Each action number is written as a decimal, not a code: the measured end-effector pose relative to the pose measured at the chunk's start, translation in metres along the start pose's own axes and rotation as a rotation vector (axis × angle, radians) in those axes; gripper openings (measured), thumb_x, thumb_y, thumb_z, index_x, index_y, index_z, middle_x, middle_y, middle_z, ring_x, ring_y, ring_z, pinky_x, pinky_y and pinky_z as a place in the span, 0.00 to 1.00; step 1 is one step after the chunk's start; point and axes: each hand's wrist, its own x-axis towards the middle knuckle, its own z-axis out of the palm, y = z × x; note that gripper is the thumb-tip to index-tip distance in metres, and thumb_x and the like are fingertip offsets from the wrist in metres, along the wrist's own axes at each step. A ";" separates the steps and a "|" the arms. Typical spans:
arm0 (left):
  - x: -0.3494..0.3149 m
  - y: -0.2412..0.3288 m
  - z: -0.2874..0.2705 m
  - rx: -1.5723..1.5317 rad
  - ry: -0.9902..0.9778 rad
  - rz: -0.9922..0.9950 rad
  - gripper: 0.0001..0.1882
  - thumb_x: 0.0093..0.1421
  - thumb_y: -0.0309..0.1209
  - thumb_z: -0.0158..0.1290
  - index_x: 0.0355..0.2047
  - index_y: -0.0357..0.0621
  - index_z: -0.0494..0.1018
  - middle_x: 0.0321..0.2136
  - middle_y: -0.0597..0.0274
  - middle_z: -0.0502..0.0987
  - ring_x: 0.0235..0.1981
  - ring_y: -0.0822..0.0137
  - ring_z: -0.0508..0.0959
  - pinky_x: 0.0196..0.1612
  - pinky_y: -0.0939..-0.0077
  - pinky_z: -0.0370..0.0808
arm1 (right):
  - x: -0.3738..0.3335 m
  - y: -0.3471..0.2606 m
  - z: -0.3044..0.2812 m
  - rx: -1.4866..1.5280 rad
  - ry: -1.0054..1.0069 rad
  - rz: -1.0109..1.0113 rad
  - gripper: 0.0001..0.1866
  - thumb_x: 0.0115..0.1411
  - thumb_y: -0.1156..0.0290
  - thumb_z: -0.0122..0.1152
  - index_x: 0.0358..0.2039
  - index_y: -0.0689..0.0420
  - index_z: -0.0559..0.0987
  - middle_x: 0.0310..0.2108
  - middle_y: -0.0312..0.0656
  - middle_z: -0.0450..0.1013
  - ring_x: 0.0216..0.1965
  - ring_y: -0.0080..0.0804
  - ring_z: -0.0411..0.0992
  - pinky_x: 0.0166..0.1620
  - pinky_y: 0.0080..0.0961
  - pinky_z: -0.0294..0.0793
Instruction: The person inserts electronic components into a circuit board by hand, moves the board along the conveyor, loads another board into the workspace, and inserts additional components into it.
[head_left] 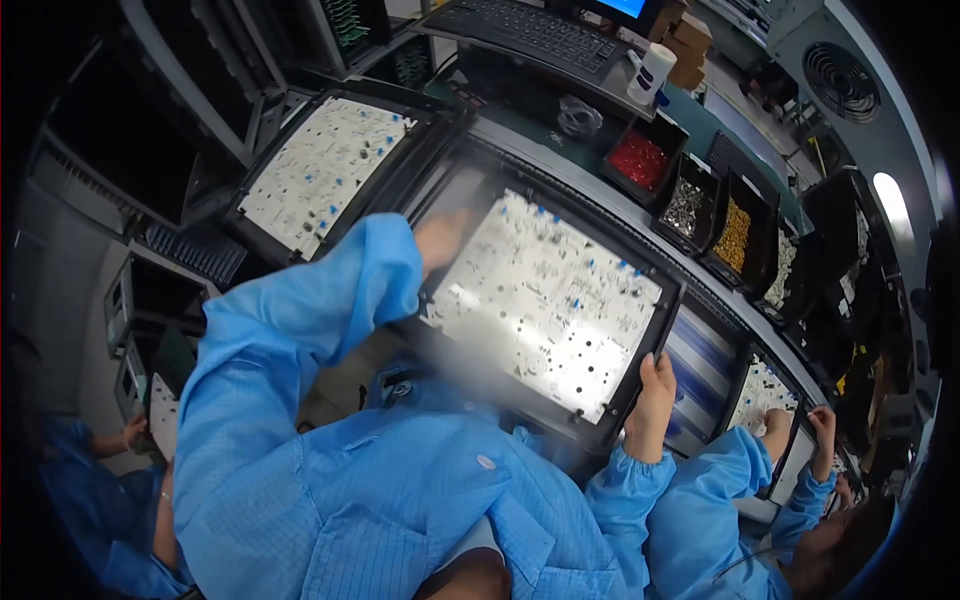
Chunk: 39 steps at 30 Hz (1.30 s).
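My right hand (652, 385) is clamped on the near right rim of the black carrier frame (690, 300), thumb on top, while my left hand (440, 238) is blurred at the far left corner, so I cannot tell its grip. Between them the white circuit board (545, 300) sits in the frame, blue parts already dotted along its far edge, much of its middle looking unfilled. Beyond the right hand stand the parts bins (735, 235); another board (320, 170) lies past the left.

Both hands (655, 385) on black-framed white circuit board (545, 300)
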 end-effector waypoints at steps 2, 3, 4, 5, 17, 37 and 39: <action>0.007 0.005 0.012 0.017 -0.036 -0.078 0.30 0.68 0.47 0.37 0.53 0.29 0.66 0.52 0.42 0.70 0.54 0.53 0.69 0.57 0.67 0.62 | 0.007 0.008 -0.007 0.005 0.028 0.016 0.14 0.66 0.74 0.44 0.51 0.65 0.68 0.45 0.44 0.73 0.43 0.28 0.72 0.48 0.23 0.69; 0.012 0.007 0.017 0.029 -0.068 -0.149 0.30 0.68 0.47 0.36 0.53 0.29 0.65 0.53 0.42 0.69 0.55 0.52 0.68 0.58 0.67 0.62 | 0.012 0.010 -0.007 0.008 0.053 0.023 0.14 0.66 0.74 0.44 0.51 0.65 0.68 0.45 0.44 0.73 0.43 0.28 0.72 0.48 0.23 0.69; 0.017 0.005 0.022 0.030 -0.072 -0.156 0.30 0.68 0.47 0.36 0.53 0.29 0.65 0.53 0.42 0.69 0.55 0.52 0.68 0.58 0.67 0.62 | 0.018 0.011 -0.009 0.006 0.055 0.031 0.14 0.66 0.74 0.44 0.51 0.65 0.68 0.45 0.44 0.73 0.43 0.28 0.72 0.48 0.23 0.69; 0.022 0.003 0.027 0.028 -0.022 -0.106 0.28 0.68 0.44 0.33 0.49 0.30 0.68 0.50 0.39 0.70 0.53 0.46 0.68 0.58 0.61 0.62 | 0.023 0.011 -0.010 -0.008 0.052 0.033 0.14 0.66 0.74 0.44 0.50 0.65 0.68 0.45 0.44 0.73 0.42 0.28 0.72 0.48 0.23 0.69; 0.048 0.008 0.023 0.118 0.020 -0.061 0.28 0.68 0.46 0.37 0.48 0.29 0.70 0.46 0.40 0.73 0.50 0.48 0.72 0.54 0.64 0.65 | 0.057 0.018 -0.003 -0.053 0.051 0.046 0.15 0.66 0.74 0.44 0.51 0.65 0.68 0.45 0.44 0.72 0.42 0.28 0.71 0.48 0.23 0.69; 0.047 0.005 0.042 0.121 0.049 0.087 0.28 0.68 0.46 0.34 0.43 0.31 0.72 0.41 0.38 0.75 0.45 0.43 0.73 0.51 0.60 0.67 | 0.058 0.024 -0.018 -0.118 0.083 0.001 0.16 0.67 0.69 0.46 0.49 0.67 0.69 0.44 0.47 0.74 0.42 0.31 0.73 0.47 0.26 0.72; 0.040 0.029 0.029 0.061 -0.072 -0.110 0.25 0.68 0.44 0.36 0.44 0.31 0.71 0.41 0.39 0.74 0.45 0.43 0.72 0.51 0.60 0.67 | 0.059 0.021 -0.013 -0.873 0.241 -0.319 0.15 0.65 0.71 0.49 0.49 0.67 0.69 0.45 0.50 0.71 0.45 0.38 0.70 0.49 0.30 0.68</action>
